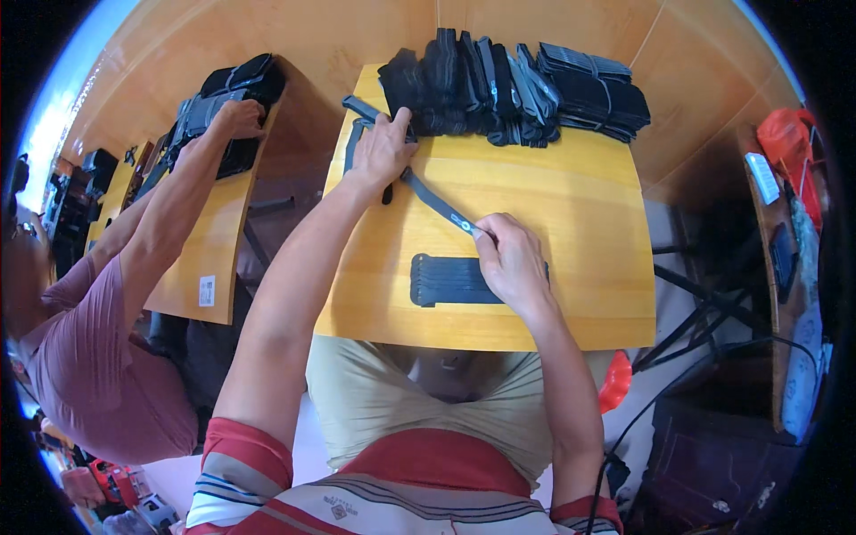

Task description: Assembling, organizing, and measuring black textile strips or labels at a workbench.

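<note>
A long dark grey strap runs slantwise over the yellow table, held at both ends. My left hand is closed on its far left part, where the strap bends back and more of it lies under the fingers. My right hand pinches the near right end, beside a small pale mark on the strap. Under and beside my right hand lies a flat dark ribbed stack that looks like straps laid side by side; its right part is partly hidden by the hand.
Bundled black and grey straps line the table's far edge, with a tied dark stack at their right end. On the left, a co-worker's hands rest on dark bundles at another table. A shelf with a red bag stands right.
</note>
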